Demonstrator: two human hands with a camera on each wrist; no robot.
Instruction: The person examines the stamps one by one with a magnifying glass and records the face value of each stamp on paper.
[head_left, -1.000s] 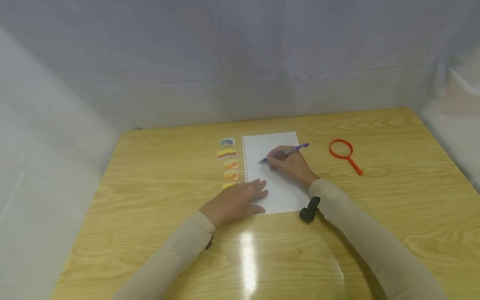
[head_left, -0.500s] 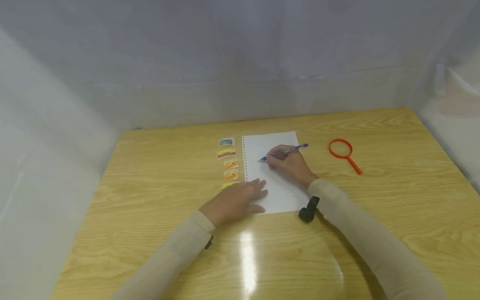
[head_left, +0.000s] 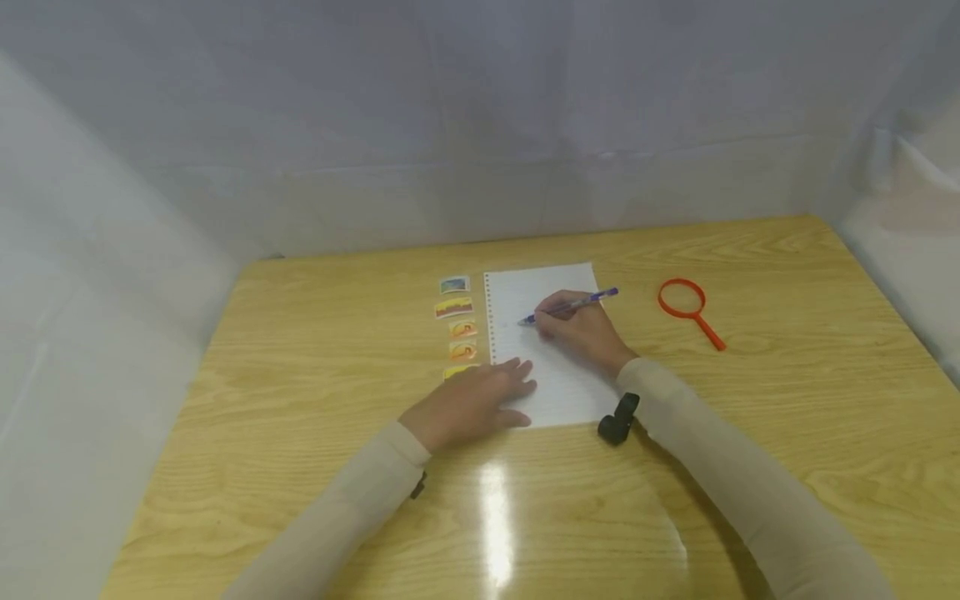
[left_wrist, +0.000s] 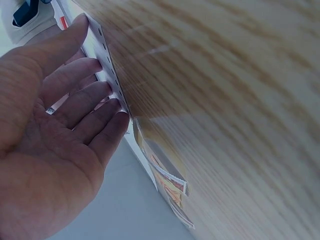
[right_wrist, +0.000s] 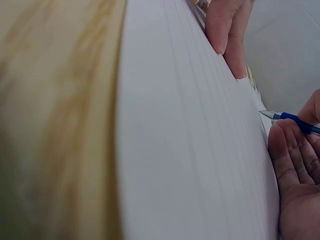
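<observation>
A sheet of lined paper (head_left: 558,387) with holes down its left edge lies on the wooden table. My right hand (head_left: 581,333) pinches a blue pen (head_left: 600,295), its tip at the upper left part of the sheet. In the right wrist view the pen (right_wrist: 287,117) points at the paper (right_wrist: 190,150). Fingers spread, my left hand (head_left: 472,404) rests on the lower left edge of the sheet. Left of the paper runs a column of small stamps, among them a yellow and brown stamp (head_left: 453,307); the lowest yellow stamp (head_left: 459,370) is partly hidden by the left hand.
A red magnifying glass (head_left: 682,298) lies on the table (head_left: 315,350) to the right of the paper. Pale grey sheeting (head_left: 450,100) stands behind the table and along both sides. Black wrist cameras, such as the right one (head_left: 618,421), sit at the sleeves.
Small marks left of the pen tip look slightly darker than a second ago. The pen tip has shifted only slightly, and the left hand stays in the same place.
</observation>
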